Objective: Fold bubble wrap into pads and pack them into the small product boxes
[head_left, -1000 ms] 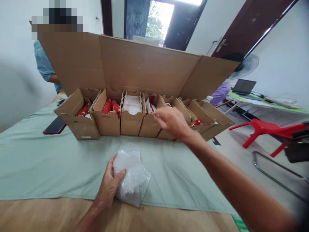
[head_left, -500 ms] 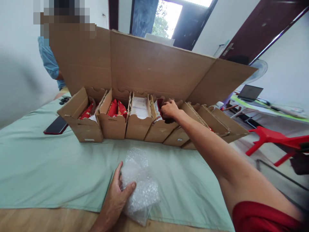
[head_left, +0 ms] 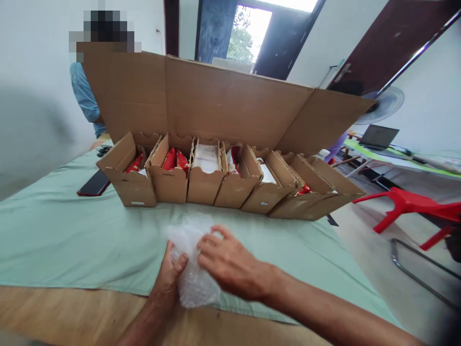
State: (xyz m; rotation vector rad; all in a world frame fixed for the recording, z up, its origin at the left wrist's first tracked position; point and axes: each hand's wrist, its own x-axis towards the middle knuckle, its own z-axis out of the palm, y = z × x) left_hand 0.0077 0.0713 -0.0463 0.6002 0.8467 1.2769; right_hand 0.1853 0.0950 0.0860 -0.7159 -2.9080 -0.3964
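Note:
Clear bubble wrap [head_left: 194,283] is held above the front of the cloth, its upper part slightly blurred. My left hand [head_left: 168,274] grips its left edge, thumb lying across the front. From the right, my right hand [head_left: 228,262] reaches over the wrap with curled fingers at its upper right side; the fingertips are partly hidden. Beyond the hands stands a row of open cardboard bins [head_left: 205,187]. Red packets [head_left: 175,161] sit in the second bin from the left, and white material [head_left: 206,158] fills the third.
A tall cardboard panel [head_left: 230,101] rises behind the bins. On the green cloth [head_left: 65,235] at left lies a dark phone [head_left: 93,181]. Behind the panel is a person in a blue sleeve [head_left: 83,91]. A red stool [head_left: 406,206] and a laptop [head_left: 379,138] are at right.
My right hand has come out of the fourth bin and back to the bubble wrap. The left hand still holds the wrap, now a little further left in view.

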